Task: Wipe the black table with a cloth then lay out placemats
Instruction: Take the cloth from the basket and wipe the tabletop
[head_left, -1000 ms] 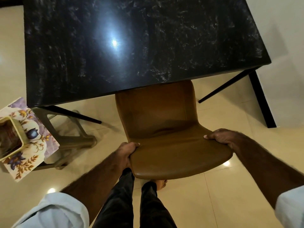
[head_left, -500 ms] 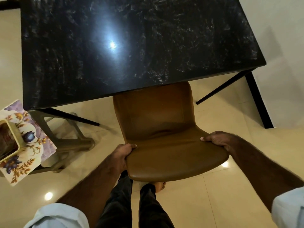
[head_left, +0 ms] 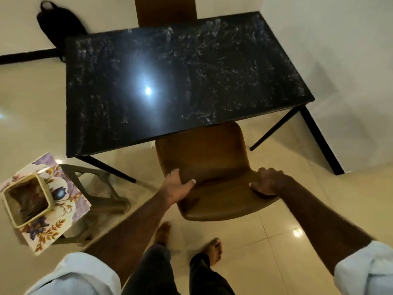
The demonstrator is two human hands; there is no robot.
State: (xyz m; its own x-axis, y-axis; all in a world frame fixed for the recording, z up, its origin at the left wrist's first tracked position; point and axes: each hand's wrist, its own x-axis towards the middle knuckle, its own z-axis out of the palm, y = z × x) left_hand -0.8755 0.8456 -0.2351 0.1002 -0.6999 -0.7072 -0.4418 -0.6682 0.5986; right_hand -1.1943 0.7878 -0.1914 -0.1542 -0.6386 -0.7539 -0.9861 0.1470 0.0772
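The black marble-patterned table (head_left: 212,67) fills the middle of the view, its top bare and glossy with a lamp reflection. A brown leather chair (head_left: 212,162) stands at its near edge, its front partly under the tabletop. My left hand (head_left: 177,187) grips the chair's left edge and my right hand (head_left: 266,180) grips its right edge. Floral placemats (head_left: 63,207) lie stacked on a stool (head_left: 100,188) at the left, with a square cream holder (head_left: 27,201) on top of them. No cloth is in view.
A second brown chair (head_left: 165,9) stands at the table's far side. A black bag (head_left: 57,24) leans on the wall at the back left. A white wall runs along the table's right. My bare feet (head_left: 213,251) stand on glossy cream tiles.
The view has risen and pulled back, showing the whole table. Both hands have shifted forward along the chair's edges, and the chair sits farther from my legs.
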